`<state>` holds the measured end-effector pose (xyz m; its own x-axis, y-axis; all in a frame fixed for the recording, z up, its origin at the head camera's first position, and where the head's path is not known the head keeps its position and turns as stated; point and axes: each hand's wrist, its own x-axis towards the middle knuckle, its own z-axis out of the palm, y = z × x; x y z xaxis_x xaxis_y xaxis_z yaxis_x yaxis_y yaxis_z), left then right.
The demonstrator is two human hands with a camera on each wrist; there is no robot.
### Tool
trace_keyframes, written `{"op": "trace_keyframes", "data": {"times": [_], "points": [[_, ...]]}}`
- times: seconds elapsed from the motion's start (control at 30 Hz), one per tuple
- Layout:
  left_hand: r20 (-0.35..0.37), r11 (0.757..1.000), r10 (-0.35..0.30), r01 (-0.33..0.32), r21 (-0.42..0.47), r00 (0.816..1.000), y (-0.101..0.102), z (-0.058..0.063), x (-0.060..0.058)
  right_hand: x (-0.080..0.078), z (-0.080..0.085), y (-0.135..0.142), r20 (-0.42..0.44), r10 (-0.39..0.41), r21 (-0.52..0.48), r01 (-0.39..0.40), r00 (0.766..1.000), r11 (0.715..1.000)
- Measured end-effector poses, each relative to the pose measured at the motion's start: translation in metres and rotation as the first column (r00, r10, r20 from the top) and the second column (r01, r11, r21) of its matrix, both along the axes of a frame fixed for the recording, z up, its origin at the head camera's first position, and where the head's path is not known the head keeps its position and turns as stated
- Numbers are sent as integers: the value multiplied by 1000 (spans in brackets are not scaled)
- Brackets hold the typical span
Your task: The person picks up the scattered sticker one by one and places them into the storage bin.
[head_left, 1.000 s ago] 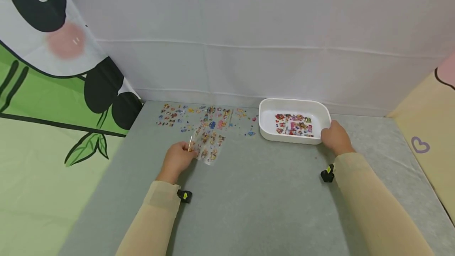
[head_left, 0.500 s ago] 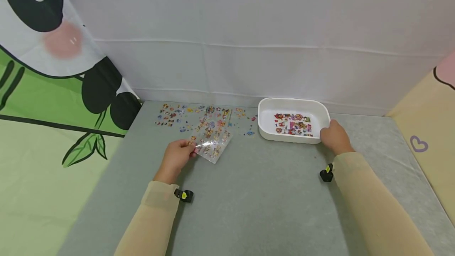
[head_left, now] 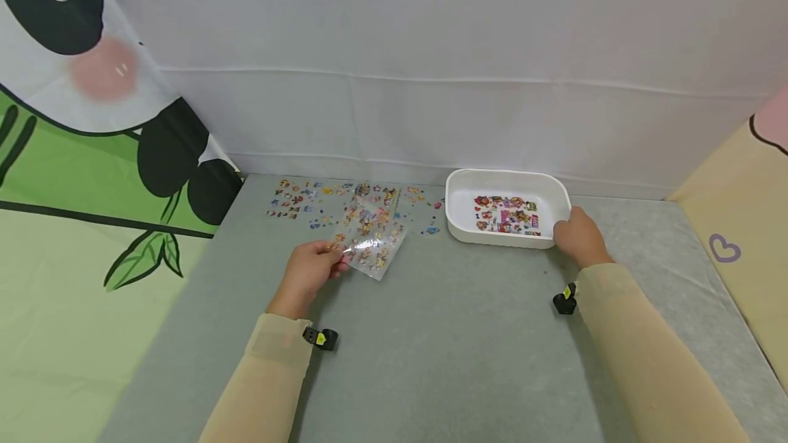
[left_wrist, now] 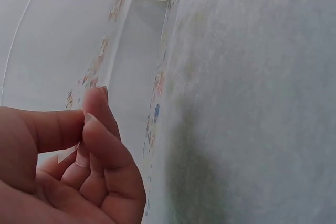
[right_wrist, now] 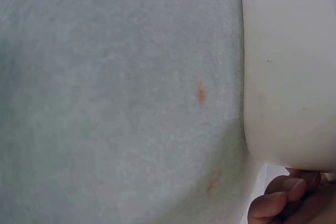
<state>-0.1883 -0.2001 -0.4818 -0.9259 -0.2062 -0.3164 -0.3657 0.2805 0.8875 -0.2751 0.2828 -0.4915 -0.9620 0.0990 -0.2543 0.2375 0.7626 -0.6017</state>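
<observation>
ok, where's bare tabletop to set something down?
Largest patch: grey tabletop between the two sleeves, in front of the white tray. Smaller one: right of the tray, past the right hand. Crowded: back left, where stickers run nearly to the tray and the left hand holds a clear sticker sheet.

The left grip (head_left: 308, 269) pinches a clear sticker sheet (head_left: 377, 251), the right grip (head_left: 580, 238) a white tray (head_left: 500, 240).
</observation>
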Motion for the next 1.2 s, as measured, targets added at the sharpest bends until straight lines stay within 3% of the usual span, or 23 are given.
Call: {"op": "trace_keyframes", "data": {"times": [0.23, 0.6, 0.9, 1.07, 1.2], "points": [[-5, 999, -11, 11, 43, 1000, 5, 2, 0, 0, -1, 1, 4, 3, -7, -3, 1000, 1000], [-70, 985, -94, 103, 136, 993, 12, -7, -1, -2, -4, 0, 16, -19, -8, 19, 1000, 1000], [-89, 971, -129, 144, 190, 988, 37, -17, -3, -1, -3, 0, 26, -20, -10, 20, 999, 1000], [-46, 954, -176, 182, 238, 983, 54, -32, -3, -1, -2, 2, 19, -7, 3, 7, 1000, 1000], [-25, 940, -213, 212, 266, 977, 65, -33, -3, -2, -4, 3, 5, 6, 9, -6, 1000, 1000]]}}
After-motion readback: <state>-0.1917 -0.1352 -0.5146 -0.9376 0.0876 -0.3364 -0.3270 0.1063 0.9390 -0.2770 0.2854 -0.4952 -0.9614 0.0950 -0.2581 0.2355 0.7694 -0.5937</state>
